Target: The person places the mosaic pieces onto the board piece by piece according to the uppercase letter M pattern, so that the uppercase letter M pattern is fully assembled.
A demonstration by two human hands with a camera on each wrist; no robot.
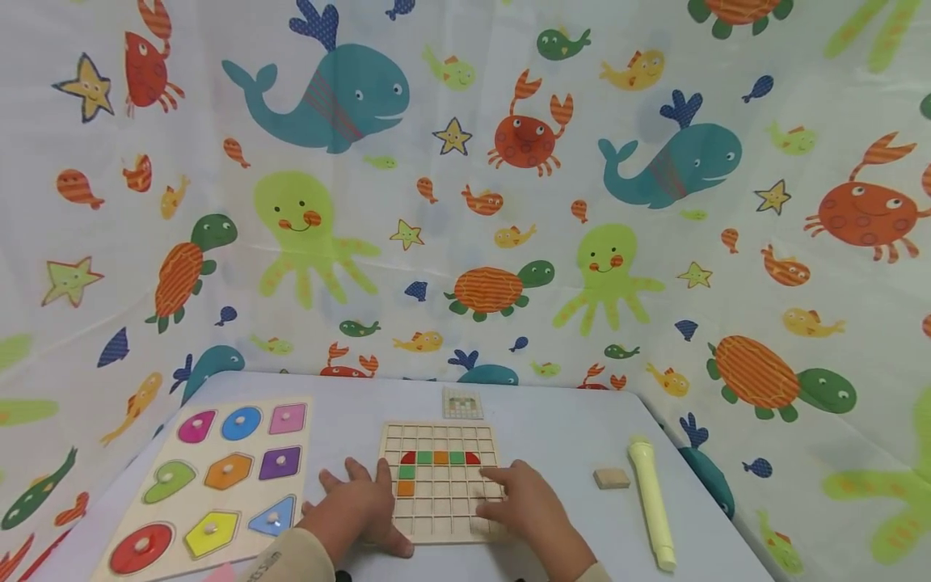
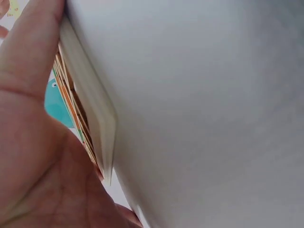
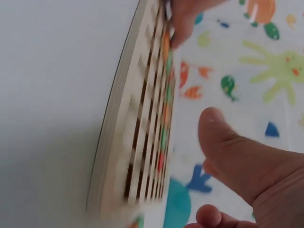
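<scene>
A square wooden grid board (image 1: pixel 436 527) lies on the white table between the two hands. Red, orange and green tiles (image 1: pixel 440 458) form a row near its top and run down its left side. My left hand (image 1: pixel 356 509) rests at the board's left edge, fingers spread and thumb near the front corner. In the left wrist view, the thumb side lies against the board's pale edge (image 2: pixel 90 80). My right hand (image 1: pixel 534 505) hovers over the board's right side, thumb and index finger apart. Nothing shows between its fingers in the right wrist view.
Left stands a knobbed shape puzzle (image 1: pixel 243 444) with several coloured pieces. Behind the grid board lies a small pattern card (image 1: pixel 462 402). To the right are a wooden block (image 1: pixel 612 478) and a pale yellow stick (image 1: pixel 652 505). A sea-animal curtain (image 1: pixel 451 226) surrounds the table.
</scene>
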